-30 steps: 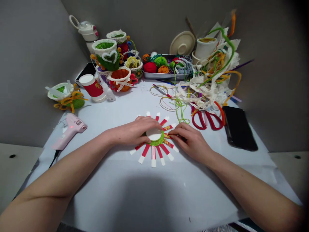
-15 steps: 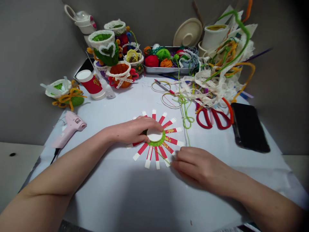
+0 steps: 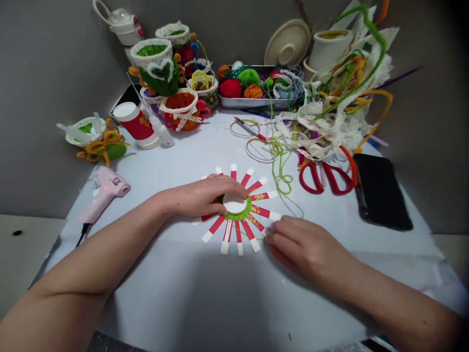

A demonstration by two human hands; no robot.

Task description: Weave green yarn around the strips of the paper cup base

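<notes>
A paper cup (image 3: pixel 227 231) lies flattened out on the table, its red and white wall cut into strips that fan around a round white base. Green yarn (image 3: pixel 241 215) is woven in a ring close around that base. My left hand (image 3: pixel 214 194) is closed on the middle of the cup, thumb at the near side of the ring and fingers across the far side. Right of the strips, my right hand (image 3: pixel 298 244) pinches the green strand running from the ring. More of this strand lies loosely looped beyond the hand, leading back to the tray.
A pink glue gun (image 3: pixel 106 190) lies at left. Decorated cups (image 3: pixel 157 68) and a stack of paper cups (image 3: pixel 135 124) stand behind. A metal tray (image 3: pixel 252 103) holds yarn balls. Red-handled scissors (image 3: pixel 331 178), lace (image 3: pixel 311 124) and a black phone (image 3: pixel 383 190) lie right.
My right hand has moved slightly up and right with the strand. The loose yarn beyond it now bends into a curve. My left hand keeps its place on the cup.
</notes>
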